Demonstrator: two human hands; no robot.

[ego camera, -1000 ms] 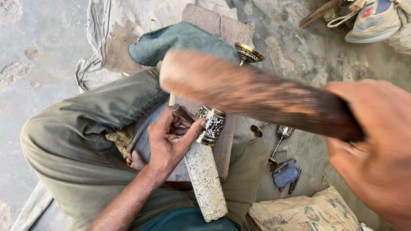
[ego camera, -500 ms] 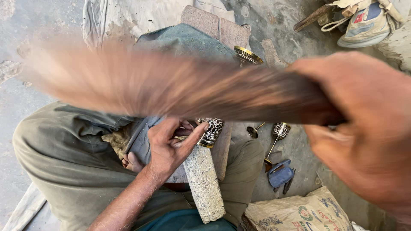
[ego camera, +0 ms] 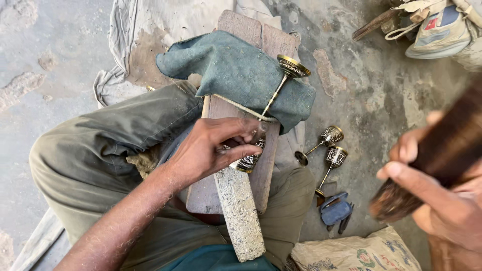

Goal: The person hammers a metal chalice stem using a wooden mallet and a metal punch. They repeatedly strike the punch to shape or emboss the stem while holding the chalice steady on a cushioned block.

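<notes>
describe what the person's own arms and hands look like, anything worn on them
Both are bare. The left hand has no glove, ring or watch, and its hairy forearm shows no sleeve. The right hand is also ungloved; it is partly blurred, and its wrist is out of view.

The left hand (ego camera: 211, 148) pins an engraved brass goblet (ego camera: 273, 108) on a wooden board (ego camera: 251, 37); the right hand (ego camera: 437, 195) grips a dark wooden mallet (ego camera: 442, 155).

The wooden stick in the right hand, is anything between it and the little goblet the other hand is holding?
Nothing visible. The wooden stick in the right hand is raised off to the side, with open air between it and the goblet. The left hand grips the goblet on the wooden board.
</notes>
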